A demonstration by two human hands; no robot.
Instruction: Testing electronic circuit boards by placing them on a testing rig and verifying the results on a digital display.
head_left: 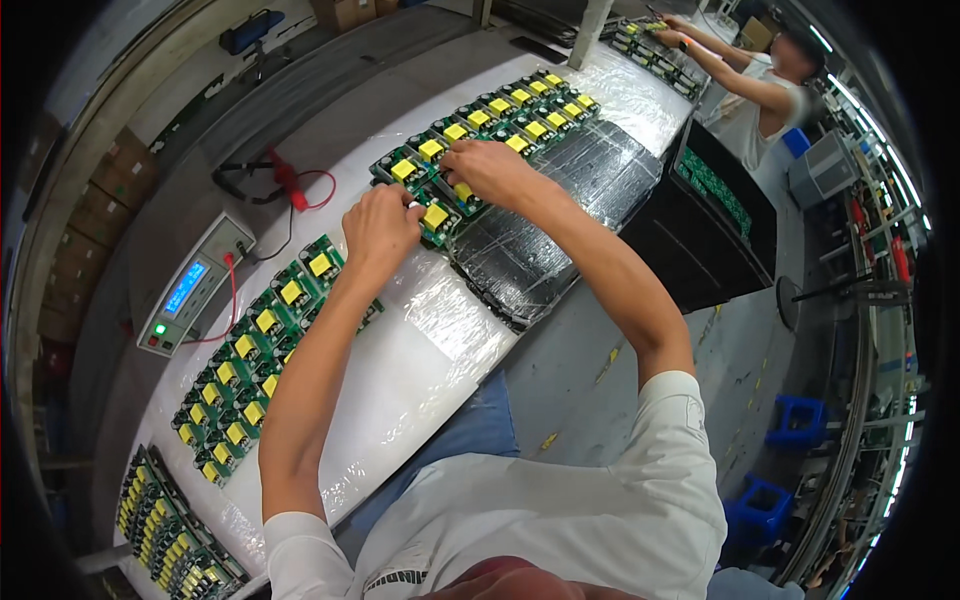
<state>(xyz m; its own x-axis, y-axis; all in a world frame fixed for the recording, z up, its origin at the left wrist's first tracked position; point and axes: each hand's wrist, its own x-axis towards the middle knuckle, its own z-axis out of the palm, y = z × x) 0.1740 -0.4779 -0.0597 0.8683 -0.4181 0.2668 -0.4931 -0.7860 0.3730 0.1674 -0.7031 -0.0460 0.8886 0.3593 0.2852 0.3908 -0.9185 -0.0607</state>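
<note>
A panel of green circuit boards [437,216] with yellow transformers lies on the film-covered bench, under both my hands. My left hand [380,228] is closed at its left end, with a small white bit showing at the fingertips; what it pinches I cannot make out. Curled down over the same panel, the fingers of my right hand [490,172] are closed by a yellow transformer [463,191]; their tips are partly hidden, and so is anything in them. Further boards run in two rows up to the right. Another group of boards [245,347] lies left of my left forearm.
A tester [196,284] with a lit blue screen stands at left, its red lead and red clip [287,180] behind. Black foam-like sheets [525,250] line the front edge, beside a black bin [710,235]. Stacked boards [175,530] lie lower left. A co-worker [765,95] works far right.
</note>
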